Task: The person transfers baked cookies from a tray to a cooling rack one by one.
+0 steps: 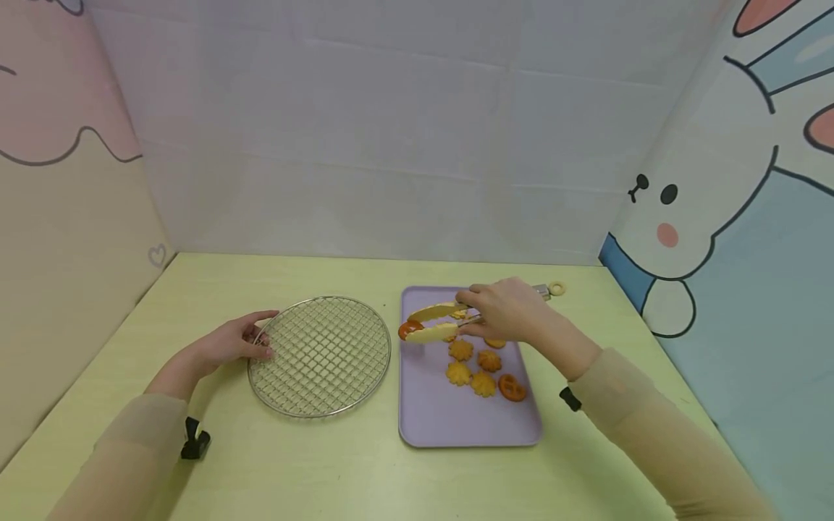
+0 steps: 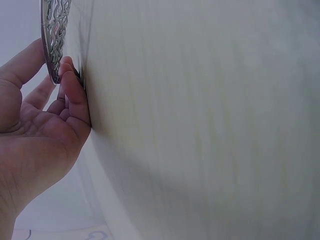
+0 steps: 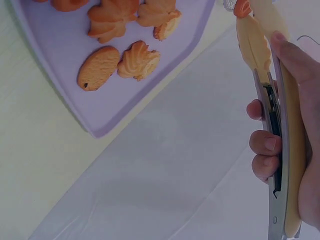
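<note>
My left hand (image 1: 233, 340) pinches the rim of a round wire rack (image 1: 319, 358) at its left side. In the left wrist view, the thumb lies on one face of the rack (image 2: 54, 40) and curled fingers (image 2: 77, 95) on the other. My right hand (image 1: 511, 311) grips metal tongs (image 3: 280, 150) with cream-coloured tips. Between those tips is a reddish-brown piece (image 1: 410, 330), probably a cookie, over the left edge of a purple tray (image 1: 456, 427). Shell-shaped and flower-shaped cookies (image 1: 483, 383), a pretzel-shaped one (image 1: 512, 388) and a fish-shaped one (image 3: 98, 68) lie on the tray.
The rack and tray are side by side on a pale yellow table (image 1: 293, 470). A whitish sheet (image 1: 391, 145) stands behind the table. Side panels carry cartoon drawings, including a rabbit (image 1: 691, 210) on the right.
</note>
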Demonstrator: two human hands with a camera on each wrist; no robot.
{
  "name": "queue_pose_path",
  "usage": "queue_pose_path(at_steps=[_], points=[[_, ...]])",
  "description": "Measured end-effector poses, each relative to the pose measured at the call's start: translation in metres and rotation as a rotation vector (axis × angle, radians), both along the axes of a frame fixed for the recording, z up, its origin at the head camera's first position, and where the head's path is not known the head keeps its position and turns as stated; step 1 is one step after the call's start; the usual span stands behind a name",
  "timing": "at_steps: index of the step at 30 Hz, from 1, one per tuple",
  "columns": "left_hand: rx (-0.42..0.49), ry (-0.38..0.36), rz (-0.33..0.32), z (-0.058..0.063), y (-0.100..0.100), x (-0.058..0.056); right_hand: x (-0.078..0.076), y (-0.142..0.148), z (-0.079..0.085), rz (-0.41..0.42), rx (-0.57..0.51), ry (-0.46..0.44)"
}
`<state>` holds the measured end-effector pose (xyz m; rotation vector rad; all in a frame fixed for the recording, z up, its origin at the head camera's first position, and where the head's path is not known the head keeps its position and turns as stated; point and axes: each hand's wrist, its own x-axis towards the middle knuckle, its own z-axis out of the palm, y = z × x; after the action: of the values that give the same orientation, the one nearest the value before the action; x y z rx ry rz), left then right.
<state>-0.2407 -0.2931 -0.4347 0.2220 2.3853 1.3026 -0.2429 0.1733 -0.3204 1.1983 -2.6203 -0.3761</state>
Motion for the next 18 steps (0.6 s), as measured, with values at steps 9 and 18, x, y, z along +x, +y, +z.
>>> queue_pose_path(at_steps=[9,18], points=[[0.013,-0.002,-0.009,0.002,-0.001,0.001,-0.002,-0.018,0.01,0.035,-0.043,0.045],[-0.004,-0.002,-0.003,0.004,0.001,0.002,-0.005,-0.04,0.009,0.025,-0.032,0.043]])
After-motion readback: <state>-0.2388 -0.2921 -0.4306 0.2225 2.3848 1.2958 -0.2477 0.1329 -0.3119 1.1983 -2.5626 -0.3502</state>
